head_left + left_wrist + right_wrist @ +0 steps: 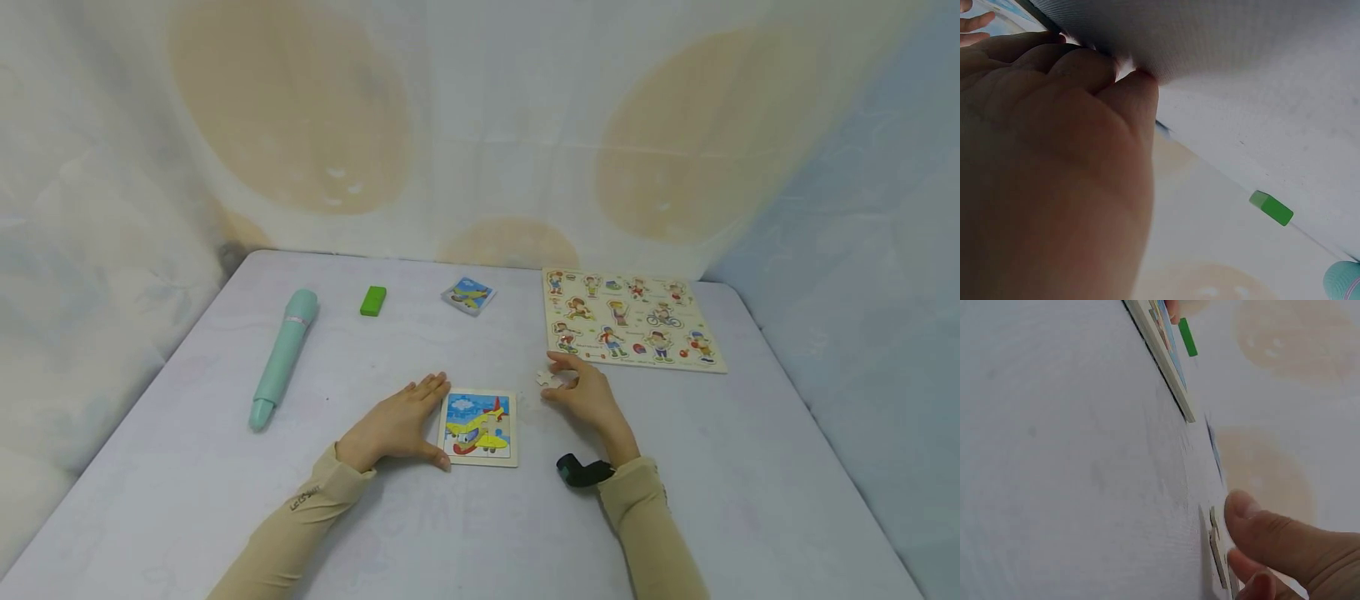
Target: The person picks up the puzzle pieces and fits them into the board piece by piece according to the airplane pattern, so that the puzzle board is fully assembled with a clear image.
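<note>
A small square jigsaw puzzle (477, 427) with a yellow airplane picture lies flat in a wooden frame; a bare wood patch shows right of its middle. My left hand (401, 421) rests along the frame's left side, fingers extended toward the upper corner and thumb at the lower one. To the right, my right hand (588, 400) has thumb and index finger spread around a pale puzzle piece (544, 378) near the table top. In the right wrist view the puzzle piece (1217, 557) appears edge-on beside the thumb (1260, 528); contact is unclear.
A picture board (626, 321) with figures lies at the back right. At the back middle is an airplane picture card (469, 295), with a green block (372, 301) left of it. A mint-green microphone-shaped object (283, 358) lies at the left. Curtains surround the table.
</note>
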A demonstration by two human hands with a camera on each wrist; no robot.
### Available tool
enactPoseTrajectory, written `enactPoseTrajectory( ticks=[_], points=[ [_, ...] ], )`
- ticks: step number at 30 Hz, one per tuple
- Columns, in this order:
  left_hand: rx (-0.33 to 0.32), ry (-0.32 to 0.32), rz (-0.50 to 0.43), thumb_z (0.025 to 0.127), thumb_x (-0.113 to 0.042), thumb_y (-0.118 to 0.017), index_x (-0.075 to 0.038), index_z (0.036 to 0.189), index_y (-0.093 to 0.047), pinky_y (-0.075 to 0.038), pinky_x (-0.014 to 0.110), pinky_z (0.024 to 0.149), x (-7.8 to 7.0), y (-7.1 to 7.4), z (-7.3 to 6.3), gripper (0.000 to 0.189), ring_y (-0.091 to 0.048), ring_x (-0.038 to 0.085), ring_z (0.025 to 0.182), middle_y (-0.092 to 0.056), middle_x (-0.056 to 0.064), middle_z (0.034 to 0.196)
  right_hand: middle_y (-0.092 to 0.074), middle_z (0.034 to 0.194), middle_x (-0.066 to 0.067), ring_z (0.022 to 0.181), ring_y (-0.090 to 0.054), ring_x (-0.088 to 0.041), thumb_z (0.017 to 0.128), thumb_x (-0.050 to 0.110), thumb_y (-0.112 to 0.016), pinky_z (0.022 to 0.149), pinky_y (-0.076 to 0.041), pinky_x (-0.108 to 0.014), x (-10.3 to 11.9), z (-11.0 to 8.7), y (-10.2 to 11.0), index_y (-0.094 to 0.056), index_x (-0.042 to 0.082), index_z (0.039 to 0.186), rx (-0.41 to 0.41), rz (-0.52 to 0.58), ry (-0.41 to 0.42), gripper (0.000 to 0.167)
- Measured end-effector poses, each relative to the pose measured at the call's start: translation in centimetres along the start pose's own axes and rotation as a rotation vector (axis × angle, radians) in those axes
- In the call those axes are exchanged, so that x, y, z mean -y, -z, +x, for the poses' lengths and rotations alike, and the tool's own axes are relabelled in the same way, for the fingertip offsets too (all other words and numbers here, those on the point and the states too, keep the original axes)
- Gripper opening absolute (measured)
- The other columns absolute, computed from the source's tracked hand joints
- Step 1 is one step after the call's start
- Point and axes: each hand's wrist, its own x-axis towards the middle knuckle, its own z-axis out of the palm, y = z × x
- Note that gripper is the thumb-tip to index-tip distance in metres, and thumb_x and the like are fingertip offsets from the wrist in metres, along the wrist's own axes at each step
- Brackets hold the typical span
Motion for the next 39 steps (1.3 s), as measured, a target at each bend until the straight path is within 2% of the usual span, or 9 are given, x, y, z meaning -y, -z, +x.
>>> enactPoseTrajectory(
  ticks=[6,13,19,23,26,31,35,37,39],
  points=[
    [0.000,0.003,0.000,0.060,-0.061,-0.083,-0.003,0.151,-0.030,-0.022,0.045,0.123,-0.1,-0.1,0.1,0.121,-0.020,0.028,0.150,-0.024,0.012,0.161,-0.065,0.119,-0.014,0.066,-0.047,-0.015,0.078,0.005,-0.075,0.058,-0.039,-0.023,-0.1,-0.1,-0.1,-0.058,0.013,0.133,-0.020,-0.018,0.005,0.059],
    [-0.002,-0.003,0.006,0.060,-0.061,-0.083,-0.002,0.151,-0.030,-0.023,0.046,0.122,-0.1,-0.1,0.1,0.120,-0.020,0.029,0.150,-0.025,0.013,0.160,-0.062,0.107,-0.013,0.065,-0.042,-0.014,0.080,0.004,-0.074,0.055,-0.034,-0.023,0.1,-0.2,-0.5,-0.062,0.009,0.128,-0.028,-0.055,-0.003,0.049],
    [0.002,-0.003,0.002,0.061,-0.061,-0.083,-0.002,0.151,-0.030,-0.022,0.046,0.122,-0.1,-0.1,0.1,0.120,-0.020,0.029,0.150,-0.024,0.013,0.161,-0.065,0.111,-0.015,0.070,-0.051,-0.015,0.080,0.004,-0.073,0.059,-0.040,-0.023,0.3,-0.4,-0.5,-0.067,0.012,0.121,-0.031,-0.068,0.010,0.042],
    [0.000,-0.010,0.004,0.061,-0.060,-0.083,-0.001,0.151,-0.030,-0.023,0.046,0.122,0.0,0.0,0.2,0.120,-0.020,0.030,0.150,-0.024,0.014,0.160,-0.068,0.100,-0.012,0.073,-0.052,-0.017,0.084,0.006,-0.071,0.061,-0.041,-0.024,0.6,-0.6,-0.7,-0.069,0.016,0.119,-0.009,-0.076,0.063,0.036],
    [0.001,-0.013,0.004,0.061,-0.061,-0.083,-0.001,0.150,-0.030,-0.023,0.047,0.122,0.0,0.1,0.2,0.120,-0.020,0.031,0.150,-0.025,0.015,0.160,-0.066,0.092,-0.009,0.073,-0.054,-0.017,0.085,0.008,-0.070,0.061,-0.041,-0.025,0.7,-0.5,-0.9,-0.069,0.017,0.119,-0.009,-0.075,0.065,0.035],
    [0.004,-0.007,0.008,0.061,-0.061,-0.083,-0.001,0.151,-0.030,-0.022,0.046,0.122,0.0,0.1,0.2,0.120,-0.020,0.030,0.150,-0.024,0.014,0.160,-0.070,0.096,-0.011,0.085,-0.063,-0.022,0.084,0.011,-0.073,0.071,-0.046,-0.025,0.2,-0.3,-1.0,-0.071,0.011,0.107,-0.058,-0.021,0.002,0.023],
    [0.003,-0.007,0.004,0.061,-0.060,-0.083,-0.001,0.151,-0.030,-0.022,0.047,0.122,0.0,0.1,0.1,0.120,-0.020,0.030,0.150,-0.024,0.014,0.160,-0.072,0.106,-0.011,0.096,-0.064,-0.022,0.089,0.011,-0.068,0.077,-0.048,-0.024,-0.3,-0.3,-1.2,-0.072,0.008,0.103,-0.082,0.103,-0.027,0.015],
    [0.006,-0.006,0.001,0.061,-0.060,-0.084,-0.001,0.151,-0.030,-0.022,0.047,0.122,-0.1,0.1,0.1,0.120,-0.019,0.030,0.150,-0.024,0.014,0.161,-0.070,0.113,-0.011,0.096,-0.062,-0.016,0.091,0.010,-0.064,0.076,-0.048,-0.021,-0.5,-0.2,-1.3,-0.072,0.007,0.106,-0.088,0.175,-0.037,0.017],
    [0.007,-0.007,-0.002,0.061,-0.059,-0.084,-0.001,0.151,-0.030,-0.022,0.047,0.122,-0.1,0.1,0.1,0.120,-0.019,0.030,0.150,-0.024,0.014,0.161,-0.069,0.116,-0.012,0.083,-0.059,-0.010,0.092,0.009,-0.062,0.067,-0.046,-0.018,-0.6,-0.2,-1.3,-0.071,0.007,0.109,-0.090,0.246,-0.054,0.019]
  ],
)
